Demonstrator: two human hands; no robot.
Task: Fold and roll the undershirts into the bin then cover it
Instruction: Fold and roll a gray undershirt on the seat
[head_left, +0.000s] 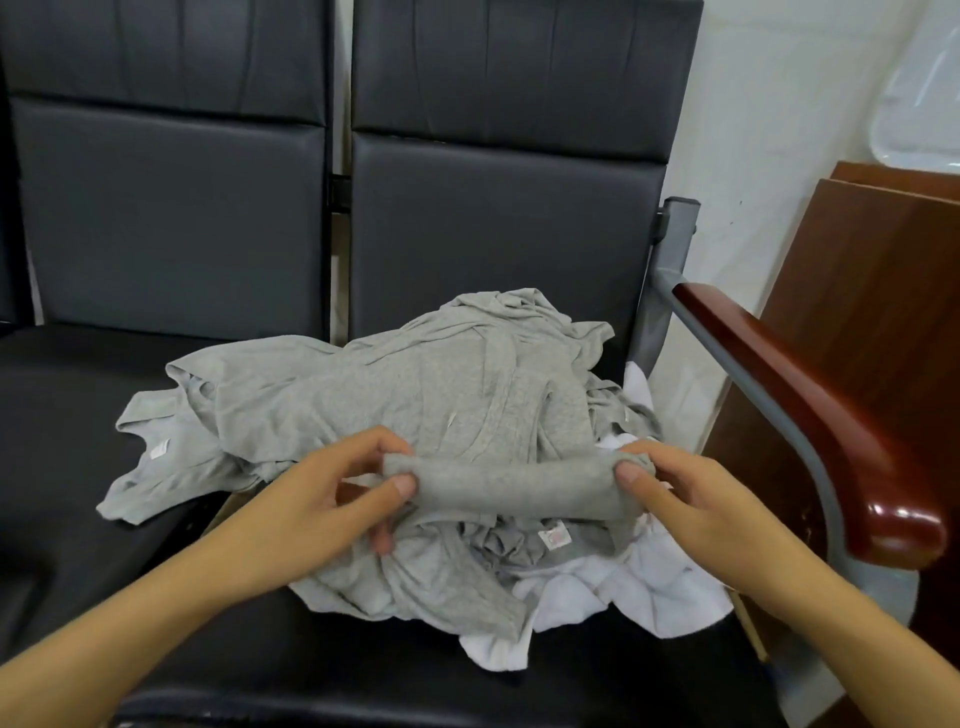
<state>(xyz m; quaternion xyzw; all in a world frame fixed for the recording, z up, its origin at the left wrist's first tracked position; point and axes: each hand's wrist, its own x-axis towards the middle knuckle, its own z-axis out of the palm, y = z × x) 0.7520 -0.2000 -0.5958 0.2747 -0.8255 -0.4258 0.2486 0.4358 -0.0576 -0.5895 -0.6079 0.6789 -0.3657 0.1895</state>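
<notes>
Pinched at both ends: rolled grey undershirt (506, 486), left hand (332, 499) clamping thumb and fingers on one end, right hand (691, 493) on the other. Held level just above a heap of loose grey undershirts (395, 395) and white undershirts (613, 592). Beneath the heap, black seat (78, 441); beyond the right hand, wooden armrest (810, 415).

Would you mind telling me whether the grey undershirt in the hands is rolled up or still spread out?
Rolled up: the undershirt is a tight tube, pinched at its ends by the left hand and right hand.
</notes>
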